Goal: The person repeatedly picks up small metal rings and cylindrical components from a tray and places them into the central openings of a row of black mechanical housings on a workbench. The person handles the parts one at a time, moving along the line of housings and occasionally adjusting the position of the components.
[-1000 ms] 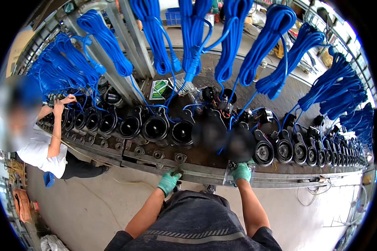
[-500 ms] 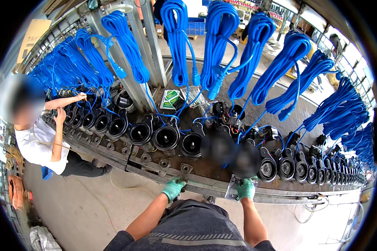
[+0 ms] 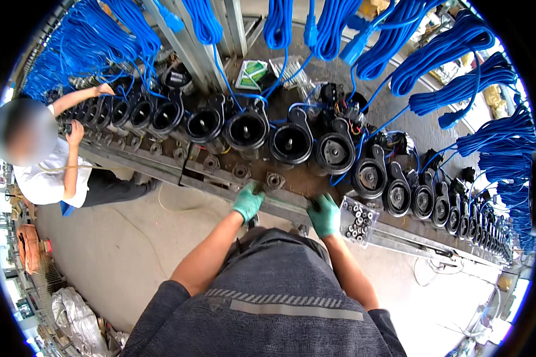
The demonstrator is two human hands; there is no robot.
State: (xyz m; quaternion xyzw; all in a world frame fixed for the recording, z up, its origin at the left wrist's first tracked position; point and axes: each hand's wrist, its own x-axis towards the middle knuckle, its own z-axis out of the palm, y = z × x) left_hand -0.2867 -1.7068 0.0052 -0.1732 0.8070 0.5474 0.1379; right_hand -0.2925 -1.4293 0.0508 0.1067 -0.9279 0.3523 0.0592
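Note:
My left hand (image 3: 248, 202), in a green glove, is at the bench's front edge with its fingers curled; whatever they hold is hidden. To its right my right hand (image 3: 325, 216), gloved alike, also has bent fingers over the edge. Its fingertips look dark, and I cannot make out what is in them. Beside the right hand sits a clear plastic box (image 3: 369, 225) of small round parts. A small metal flange piece (image 3: 274, 180) lies just beyond the left hand. Past both hands stand black round motor housings, among them an open one (image 3: 290, 143) and one with a disc inside (image 3: 335, 153).
Coiled blue cables (image 3: 443, 50) hang above the row, their leads running to the housings. A metal post (image 3: 190, 50) rises behind the bench. At the left a co-worker in a white shirt (image 3: 59, 172) works along the same row. Printed packets (image 3: 252, 74) lie behind.
My right hand has moved left from the clear box, whose small parts now show. The view has tilted down and shifted, so bench and cables sit higher.

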